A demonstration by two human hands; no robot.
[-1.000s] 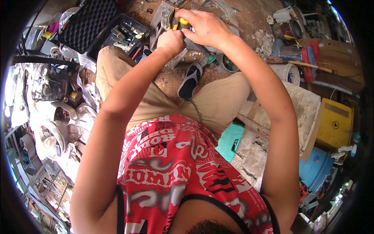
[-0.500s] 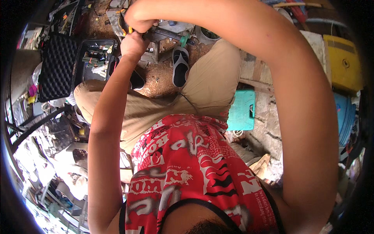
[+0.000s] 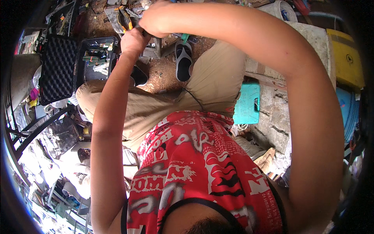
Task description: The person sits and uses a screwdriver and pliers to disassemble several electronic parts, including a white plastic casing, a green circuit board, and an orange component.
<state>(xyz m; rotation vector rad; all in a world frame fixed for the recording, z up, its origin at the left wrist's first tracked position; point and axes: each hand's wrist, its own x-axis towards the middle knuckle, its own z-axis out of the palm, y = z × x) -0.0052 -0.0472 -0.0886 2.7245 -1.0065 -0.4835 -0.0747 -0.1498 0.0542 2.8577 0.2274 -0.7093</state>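
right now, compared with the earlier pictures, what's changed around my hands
The view has swung. Since the first picture, your right hand has drawn closer to your left hand; since the second, it has shifted right in the frame, showing more of the yellow-handled pliers. Any grasp or release is hidden. The foam-lined black case stays open and the teal case stays by your right leg.
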